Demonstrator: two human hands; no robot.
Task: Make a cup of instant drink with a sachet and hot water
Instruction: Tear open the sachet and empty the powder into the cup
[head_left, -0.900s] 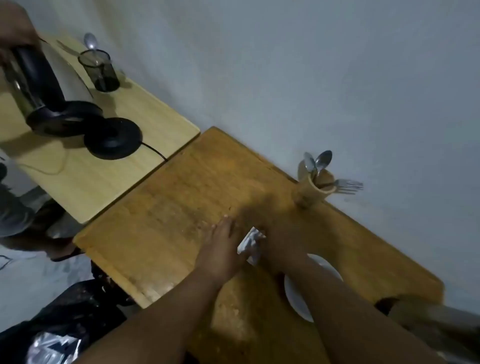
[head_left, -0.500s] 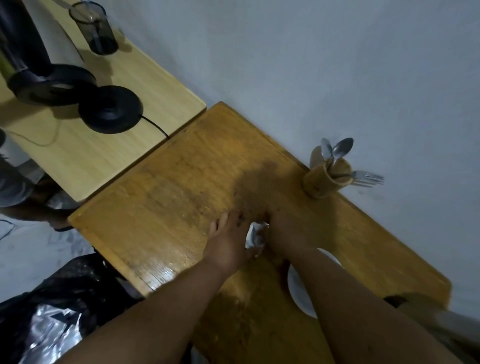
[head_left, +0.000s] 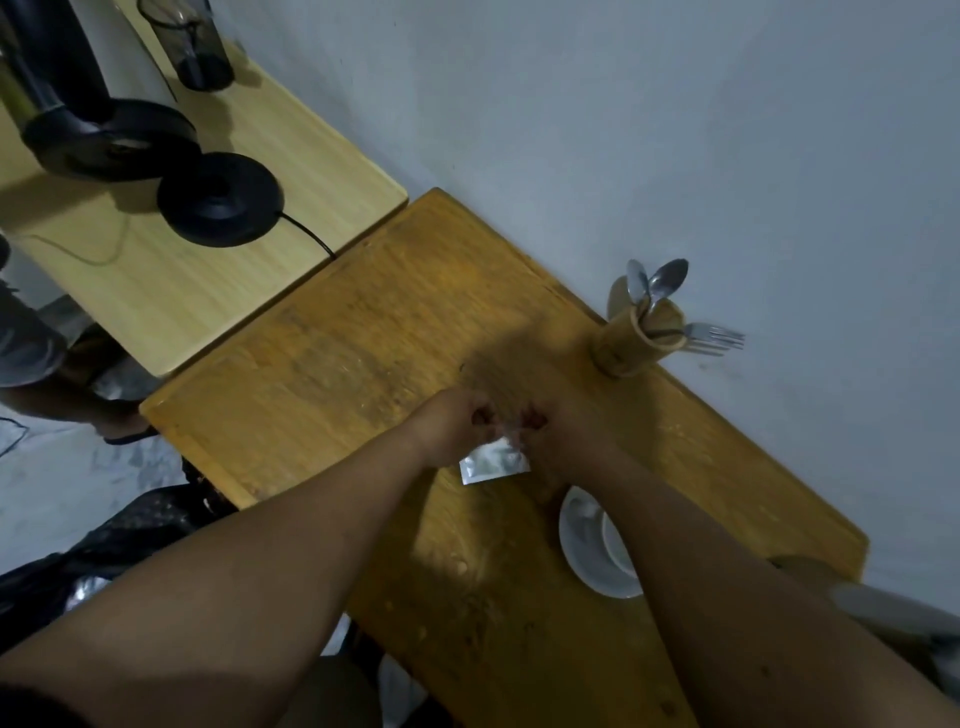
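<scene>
Both hands have lifted off the counter (head_left: 322, 374) since a moment ago and now pinch the top edge of the silver sachet (head_left: 493, 460) between them, the left hand (head_left: 452, 423) and right hand (head_left: 558, 436) with fingers curled tight, knuckles nearly touching. It hangs just above the wood, beside a white saucer (head_left: 589, 551) partly hidden under the right forearm. Farther back a wooden cutlery holder (head_left: 631, 343) stands by the wall, and a black kettle base (head_left: 221, 200) sits on the paler counter (head_left: 171, 291).
</scene>
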